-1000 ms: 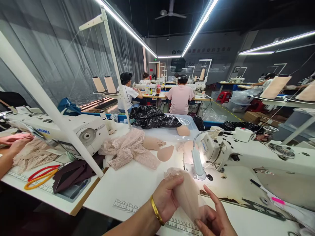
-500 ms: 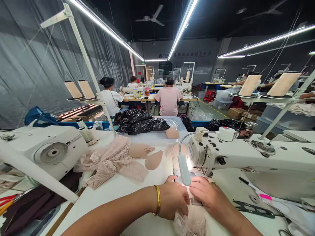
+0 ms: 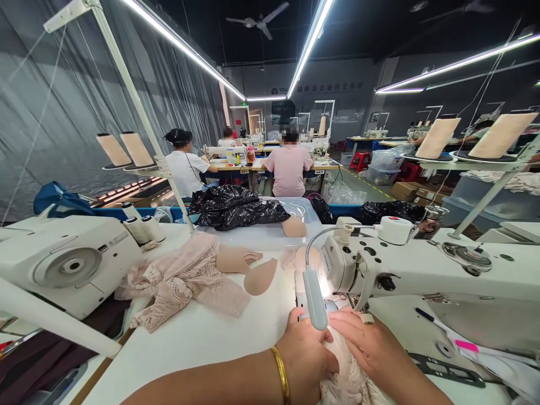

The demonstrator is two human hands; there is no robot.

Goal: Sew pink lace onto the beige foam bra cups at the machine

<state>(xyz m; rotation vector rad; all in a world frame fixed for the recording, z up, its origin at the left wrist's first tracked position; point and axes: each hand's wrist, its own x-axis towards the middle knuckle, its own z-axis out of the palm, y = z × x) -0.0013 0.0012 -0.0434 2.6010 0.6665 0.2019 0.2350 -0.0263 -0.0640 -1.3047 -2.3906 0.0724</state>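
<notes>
My left hand (image 3: 306, 360), with a gold bangle on the wrist, is closed on a pale pink lace piece (image 3: 343, 379) at the table's near edge. My right hand (image 3: 365, 346) lies on the same lace, fingers pressed onto it, pointing toward the needle area of the white sewing machine (image 3: 422, 270). The machine's small lamp (image 3: 314, 292) hangs just above my fingers. The fingertips under the lamp are partly hidden.
A heap of pink lace (image 3: 185, 281) and beige foam cups (image 3: 259, 275) lie on the white table (image 3: 202, 337). A second sewing machine (image 3: 67, 264) stands at left. A black bag (image 3: 236, 205) sits behind. Other people sew at tables farther back.
Both hands moved the lace forward, from held up above the table to lying flat near the needle. The view has shifted slightly left and closer to the machine.
</notes>
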